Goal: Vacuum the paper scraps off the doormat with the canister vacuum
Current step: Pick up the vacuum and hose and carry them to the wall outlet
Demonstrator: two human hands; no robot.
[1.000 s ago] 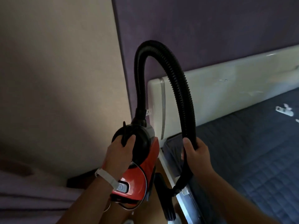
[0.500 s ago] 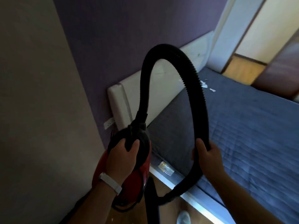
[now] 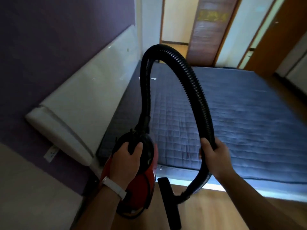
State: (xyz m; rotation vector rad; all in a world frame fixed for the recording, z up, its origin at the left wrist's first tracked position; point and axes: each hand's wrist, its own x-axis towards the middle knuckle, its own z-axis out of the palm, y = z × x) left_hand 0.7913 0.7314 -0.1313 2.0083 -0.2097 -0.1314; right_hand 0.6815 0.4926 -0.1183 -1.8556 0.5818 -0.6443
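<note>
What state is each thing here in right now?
Canister vacuum: held by its handle.
Hose: arched up in a loop.
Nozzle: hanging at the hose end, over the floor.
Left hand: grips the vacuum's handle.
Right hand: grips the hose.
White scraps: lying on the mattress.

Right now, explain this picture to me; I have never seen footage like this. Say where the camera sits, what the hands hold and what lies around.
One picture, from a wide camera worn on a person's head, looking down at their two hands. The left hand holds the red vacuum by its top. The right hand grips the black hose, which arches up from the vacuum and ends in the nozzle, down by the wooden floor. Ahead lies a blue mattress against a white headboard, with small white bits on it. No doormat shows.
</note>
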